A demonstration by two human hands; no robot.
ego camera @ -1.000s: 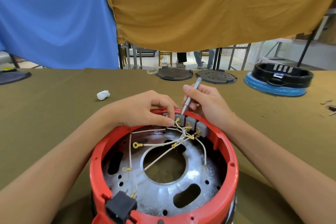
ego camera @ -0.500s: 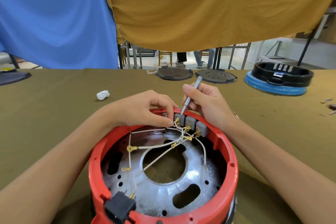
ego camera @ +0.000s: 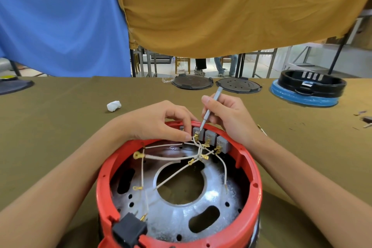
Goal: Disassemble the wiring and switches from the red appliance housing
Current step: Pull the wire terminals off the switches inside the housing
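Left hand (ego camera: pixel 159 122) fingers curled, pinching, right hand (ego camera: pixel 229 116) gripping, forearms converging

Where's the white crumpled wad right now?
In the head view, the white wad lies on the olive table, left of centre, beyond the left hand and the red housing.
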